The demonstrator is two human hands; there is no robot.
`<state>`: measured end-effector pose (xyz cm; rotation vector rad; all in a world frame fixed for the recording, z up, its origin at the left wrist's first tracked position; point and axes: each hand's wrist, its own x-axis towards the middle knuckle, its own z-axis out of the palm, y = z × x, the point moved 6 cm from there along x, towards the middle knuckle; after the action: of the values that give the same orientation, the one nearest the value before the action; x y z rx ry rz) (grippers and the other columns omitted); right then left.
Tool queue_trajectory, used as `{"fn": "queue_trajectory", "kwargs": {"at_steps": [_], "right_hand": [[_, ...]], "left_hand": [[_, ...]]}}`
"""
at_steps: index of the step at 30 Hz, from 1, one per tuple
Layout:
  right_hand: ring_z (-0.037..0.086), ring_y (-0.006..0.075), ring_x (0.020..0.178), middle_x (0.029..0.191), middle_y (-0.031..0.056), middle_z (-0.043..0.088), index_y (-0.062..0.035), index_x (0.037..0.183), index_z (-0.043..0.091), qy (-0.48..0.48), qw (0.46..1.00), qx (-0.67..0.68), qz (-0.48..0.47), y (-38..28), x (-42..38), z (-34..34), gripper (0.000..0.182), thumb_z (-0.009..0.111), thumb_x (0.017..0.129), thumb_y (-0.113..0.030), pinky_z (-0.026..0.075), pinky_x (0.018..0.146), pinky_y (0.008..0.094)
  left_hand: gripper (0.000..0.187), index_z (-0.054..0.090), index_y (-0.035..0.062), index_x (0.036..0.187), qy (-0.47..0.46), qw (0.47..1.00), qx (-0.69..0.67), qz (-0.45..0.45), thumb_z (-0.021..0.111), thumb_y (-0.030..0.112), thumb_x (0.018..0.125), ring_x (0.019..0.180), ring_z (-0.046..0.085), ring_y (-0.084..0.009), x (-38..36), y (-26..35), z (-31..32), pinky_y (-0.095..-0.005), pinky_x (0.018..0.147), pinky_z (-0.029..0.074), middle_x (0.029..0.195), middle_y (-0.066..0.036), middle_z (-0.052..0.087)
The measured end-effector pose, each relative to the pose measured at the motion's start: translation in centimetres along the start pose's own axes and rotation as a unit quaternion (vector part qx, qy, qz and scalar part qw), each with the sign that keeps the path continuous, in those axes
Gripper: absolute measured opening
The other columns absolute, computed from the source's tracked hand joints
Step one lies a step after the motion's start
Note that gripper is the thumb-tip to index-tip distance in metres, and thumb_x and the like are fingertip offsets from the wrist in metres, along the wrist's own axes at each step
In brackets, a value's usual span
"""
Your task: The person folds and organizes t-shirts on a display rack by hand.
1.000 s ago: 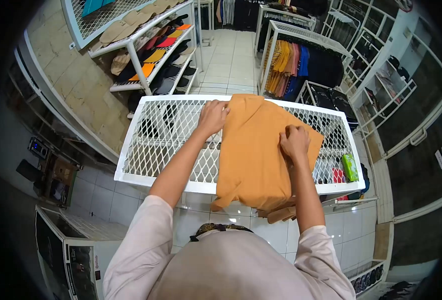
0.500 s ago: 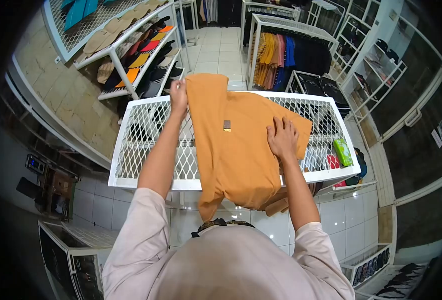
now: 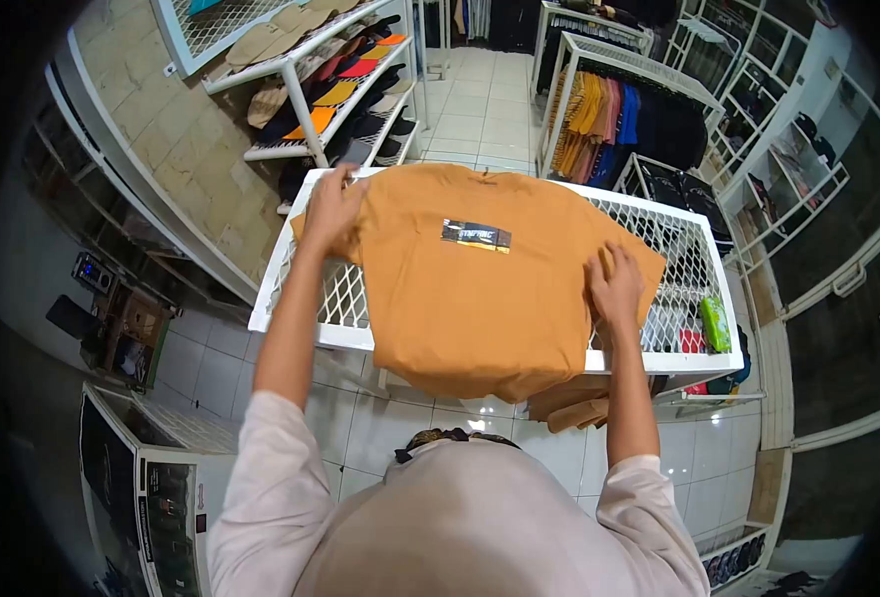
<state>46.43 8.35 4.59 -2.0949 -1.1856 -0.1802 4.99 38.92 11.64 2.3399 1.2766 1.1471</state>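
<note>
An orange T-shirt [image 3: 480, 308] lies spread out over a white mesh-topped table [image 3: 674, 269], its neckline at the far edge and its hem hanging over the near edge. On its chest is a small dark rectangular print with pale lettering and a yellow strip [image 3: 476, 235]. My left hand [image 3: 334, 211] is at the left sleeve and shoulder, fingers apart and slightly blurred. Resting on the cloth beside the right sleeve, my right hand [image 3: 615, 289] has its fingers spread. Neither hand grips the cloth visibly.
A green packet [image 3: 715, 324] sits at the table's right end, near a red item [image 3: 692, 341]. Racks of caps [image 3: 335, 95] stand at the far left. Shirts on hangers [image 3: 599, 109] fill a rack beyond the table. Brown cloth [image 3: 577, 413] hangs below the near edge.
The T-shirt's left part, folded over before, is now laid out flat, showing the whole chest print. My left hand has let go of the cloth's edge. The view has shifted somewhat.
</note>
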Motion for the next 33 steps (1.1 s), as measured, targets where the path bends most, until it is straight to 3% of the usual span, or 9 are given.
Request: {"fn": "queue_trajectory", "kwargs": {"at_steps": [4,5,7,14,17,19,23,27,33], "right_hand": [[0.069,0.0342,0.097,0.099,0.016,0.073,-0.0015,0.104,0.072,0.046,0.992,0.084,0.084,-3.7,-7.2,-5.8,0.023,0.073,0.091,-0.021,0.051,0.09,0.043],[0.067,0.0333,0.085,0.094,0.0125,0.073,-0.0021,0.096,0.072,0.008,0.979,0.126,0.159,-3.8,-9.2,-6.3,0.019,0.074,0.09,-0.02,0.051,0.083,0.0435],[0.066,0.0319,0.083,0.092,0.0105,0.072,-0.0034,0.092,0.073,0.011,0.986,0.083,0.144,-3.7,-13.0,-6.6,0.019,0.074,0.09,-0.022,0.05,0.081,0.0436],[0.061,0.0281,0.086,0.086,0.007,0.067,-0.0087,0.089,0.072,0.015,0.993,-0.084,0.08,-7.4,-14.1,-6.6,0.025,0.076,0.089,-0.034,0.043,0.084,0.0439],[0.059,0.0229,0.08,0.085,0.0078,0.066,-0.0049,0.089,0.068,-0.019,0.993,0.021,0.114,-6.6,-13.5,-6.2,0.026,0.073,0.094,-0.03,0.044,0.078,0.0355],[0.052,0.0107,0.072,0.083,0.0025,0.064,-0.0043,0.093,0.064,-0.046,0.965,0.187,0.18,-5.7,-13.5,-6.1,0.026,0.065,0.102,-0.028,0.041,0.072,0.0245],[0.049,0.0047,0.077,0.087,-0.0007,0.061,-0.0057,0.105,0.059,-0.039,0.863,0.453,0.222,-3.3,-13.9,-6.2,0.017,0.058,0.106,-0.022,0.04,0.067,0.023],[0.043,0.0034,0.075,0.085,-0.0017,0.057,-0.0062,0.103,0.058,-0.01,0.86,0.442,0.255,-3.7,-14.3,-5.7,0.015,0.056,0.107,-0.02,0.038,0.066,0.0211],[0.051,0.0057,0.08,0.087,0.0014,0.064,-0.0057,0.108,0.054,-0.021,0.85,0.46,0.257,-2.7,-15.2,-4.0,0.014,0.058,0.106,-0.019,0.042,0.07,0.0216]], "left_hand": [[0.035,0.069,0.0023,0.107,-0.061,0.986,-0.013,-0.153,0.068,0.035,0.095,0.08,0.068,-0.0325,-13.2,5.6,-5.3,-0.0426,0.07,0.051,0.083,-0.017,0.069],[0.033,0.069,0.001,0.1,-0.043,0.983,-0.007,-0.181,0.07,0.033,0.095,0.075,0.068,-0.0283,-16.3,6.7,-6.3,-0.0404,0.068,0.051,0.081,-0.016,0.068],[0.031,0.069,0.0002,0.092,-0.096,0.955,0.009,-0.281,0.074,0.031,0.093,0.072,0.067,-0.0236,-21.1,8.1,-6.9,-0.0383,0.068,0.051,0.082,-0.014,0.069],[0.028,0.068,0.001,0.086,-0.032,0.965,-0.071,-0.251,0.077,0.027,0.092,0.069,0.064,-0.0215,-25.1,9.3,-3.7,-0.0355,0.067,0.051,0.081,-0.011,0.068],[0.024,0.066,0.0025,0.089,-0.034,0.979,-0.052,-0.192,0.073,0.024,0.096,0.068,0.059,-0.0163,-24.7,9.3,-3.2,-0.0334,0.067,0.049,0.079,-0.007,0.064],[0.02,0.061,0.0034,0.092,-0.076,0.918,-0.275,-0.277,0.065,0.021,0.102,0.078,0.053,-0.0101,-25.4,7.8,-2.5,-0.0303,0.075,0.046,0.083,-0.001,0.06],[0.02,0.053,0.0048,0.096,-0.104,0.867,-0.422,-0.245,0.05,0.021,0.107,0.089,0.046,-0.0081,-26.4,7.4,-2.5,-0.0256,0.086,0.038,0.094,0.0,0.056],[0.021,0.052,0.0058,0.096,-0.105,0.799,-0.522,-0.281,0.049,0.023,0.107,0.086,0.046,-0.0092,-27.9,6.2,-1.2,-0.0252,0.083,0.037,0.093,-0.001,0.055],[0.035,0.059,0.0016,0.127,-0.105,0.634,-0.658,-0.394,0.046,0.029,0.109,0.121,0.06,-0.0184,-29.7,6.7,0.4,-0.0346,0.104,0.046,0.126,-0.009,0.066]]}}
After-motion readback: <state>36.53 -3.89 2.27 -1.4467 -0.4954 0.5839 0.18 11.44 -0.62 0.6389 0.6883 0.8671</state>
